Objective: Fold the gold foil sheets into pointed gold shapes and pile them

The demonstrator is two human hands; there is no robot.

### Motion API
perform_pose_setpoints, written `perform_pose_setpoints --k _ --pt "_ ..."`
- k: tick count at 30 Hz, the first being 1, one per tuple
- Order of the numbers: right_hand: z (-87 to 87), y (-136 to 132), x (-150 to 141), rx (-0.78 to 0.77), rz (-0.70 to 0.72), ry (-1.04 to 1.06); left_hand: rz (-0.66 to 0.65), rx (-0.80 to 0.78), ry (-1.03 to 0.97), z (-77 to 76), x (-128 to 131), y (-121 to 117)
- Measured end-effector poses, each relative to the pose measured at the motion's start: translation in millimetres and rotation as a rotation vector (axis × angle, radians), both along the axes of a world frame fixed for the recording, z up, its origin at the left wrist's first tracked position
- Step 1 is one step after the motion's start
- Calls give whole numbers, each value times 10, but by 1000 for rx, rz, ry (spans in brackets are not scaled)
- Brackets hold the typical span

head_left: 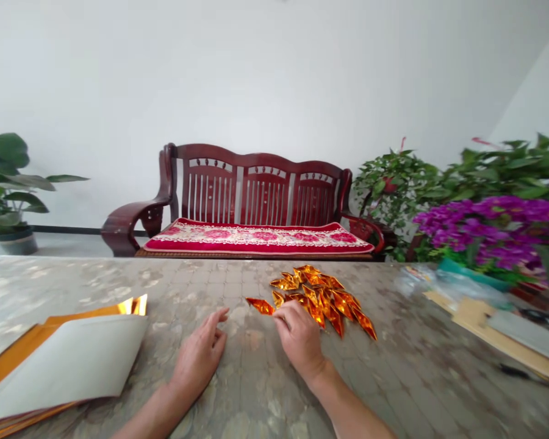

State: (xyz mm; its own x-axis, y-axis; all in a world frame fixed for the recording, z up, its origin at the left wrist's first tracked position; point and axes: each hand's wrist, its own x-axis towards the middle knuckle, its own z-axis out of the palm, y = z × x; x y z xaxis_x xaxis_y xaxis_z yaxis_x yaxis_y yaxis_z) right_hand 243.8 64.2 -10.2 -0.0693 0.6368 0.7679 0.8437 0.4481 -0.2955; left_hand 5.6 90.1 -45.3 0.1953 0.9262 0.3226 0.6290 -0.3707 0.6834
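A pile of several folded gold-foil paper pieces (322, 296) lies on the patterned table (238, 390) ahead of me. One folded piece (260, 305) sits apart at the pile's left edge. My right hand (299, 338) rests at the pile's near side, fingers curled and pinched at that single piece. My left hand (201, 356) lies flat on the table just left of it, fingers stretched forward and holding nothing.
A stack of gold-and-white foil sheets (64, 363) lies at the left, its top sheet curled up. Clear plastic bags (427, 281), cardboard (480, 326) and purple flowers (494, 228) crowd the right side. A wooden bench (251, 210) stands behind the table.
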Motion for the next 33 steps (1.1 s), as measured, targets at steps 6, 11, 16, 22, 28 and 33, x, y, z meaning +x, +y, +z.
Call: perform_pose_setpoints --k 6,11,16,22,28,33 --pt "153 66 302 16 -105 42 -12 -24 86 18 -5 2" --pt "310 120 697 22 -237 93 -24 -56 121 76 5 -16" --pt "395 95 1210 -1 -440 161 -58 -22 134 71 3 -15" --pt "397 -55 1670 -122 -668 201 -69 -19 151 32 -2 1" --pt "347 -96 1787 -297 -817 164 -111 20 142 -51 -22 43" --pt "298 -48 1749 -390 -853 90 -117 43 149 -78 -33 63"
